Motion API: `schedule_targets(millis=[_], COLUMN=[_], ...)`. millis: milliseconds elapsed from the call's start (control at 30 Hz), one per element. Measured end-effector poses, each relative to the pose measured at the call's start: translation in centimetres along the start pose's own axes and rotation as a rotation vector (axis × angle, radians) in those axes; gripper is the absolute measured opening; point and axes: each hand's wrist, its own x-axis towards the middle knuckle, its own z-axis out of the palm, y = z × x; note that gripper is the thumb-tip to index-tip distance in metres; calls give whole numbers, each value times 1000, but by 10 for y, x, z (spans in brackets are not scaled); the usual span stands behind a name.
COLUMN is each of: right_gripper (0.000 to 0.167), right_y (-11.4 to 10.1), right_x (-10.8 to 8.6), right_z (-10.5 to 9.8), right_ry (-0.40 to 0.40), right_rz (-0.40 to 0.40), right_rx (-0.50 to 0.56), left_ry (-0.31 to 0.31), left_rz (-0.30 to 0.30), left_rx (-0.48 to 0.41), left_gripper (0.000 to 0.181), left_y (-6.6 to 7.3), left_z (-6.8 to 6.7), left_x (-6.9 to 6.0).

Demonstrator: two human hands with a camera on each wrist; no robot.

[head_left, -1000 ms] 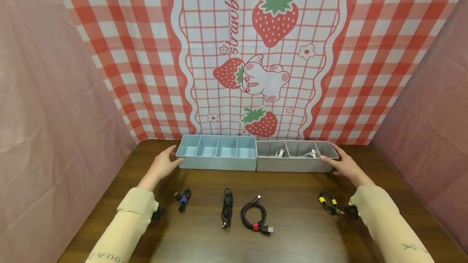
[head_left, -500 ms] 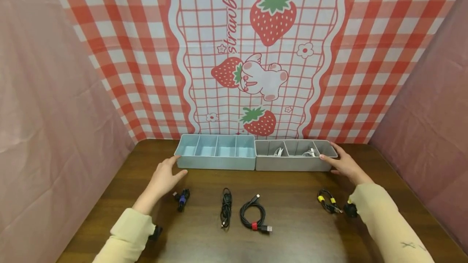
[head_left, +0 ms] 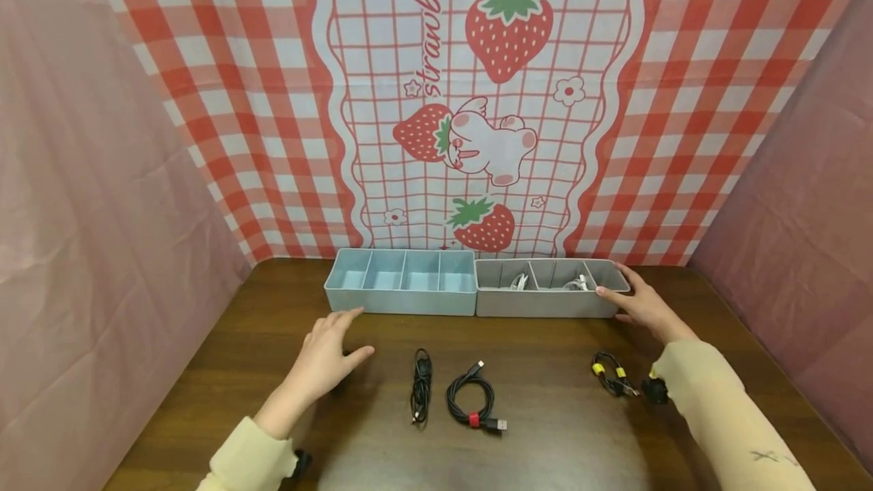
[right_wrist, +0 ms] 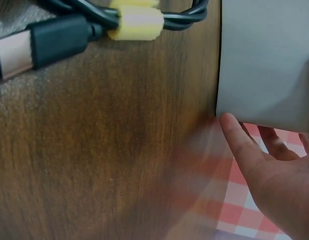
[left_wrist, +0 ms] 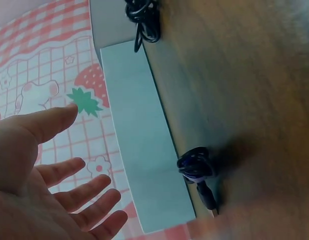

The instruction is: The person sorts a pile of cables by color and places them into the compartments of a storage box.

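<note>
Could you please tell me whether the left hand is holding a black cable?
No, the left wrist view shows the left hand gripping nothing, the purple-tied cable lying apart from it.

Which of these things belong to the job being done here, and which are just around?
Likely part of the job:
Left hand
Right hand, touching the gray tray
Blue tray
Black cables
White cables

Apparently just background:
Strawberry-print cloth
Pink drapes

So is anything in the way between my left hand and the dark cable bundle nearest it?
No, nothing visible is. In the head view your left hand hides most of the bundle; the left wrist view shows the bundle uncovered. The light blue box stands farther back, not between them.
</note>
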Motion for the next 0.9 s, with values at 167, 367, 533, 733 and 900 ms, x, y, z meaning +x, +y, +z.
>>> schedule_targets(millis=[167,367,533,733,900], right_gripper=[95,93,94,94,95], right_y=[1,4,3,2,2], right_x=[-1,0,-2,-3,-1], right_z=[0,0,-2,-2,-1], right_ry=[1,4,3,8,10], right_rz=[1,-6,-4,-21,-23], right_rx=[4,9,3,5,-5], left_ry=[-5,-13,-54,-109,-146], left_rz=[15,6,-8,9,-28], left_rx=[31,62,77,85,125], left_gripper=[70,72,73,65,63], left_y=[-3,-15,-30,-44,-49], left_z=[0,1,2,1,1], left_x=[-11,-20,-24,-26,-26])
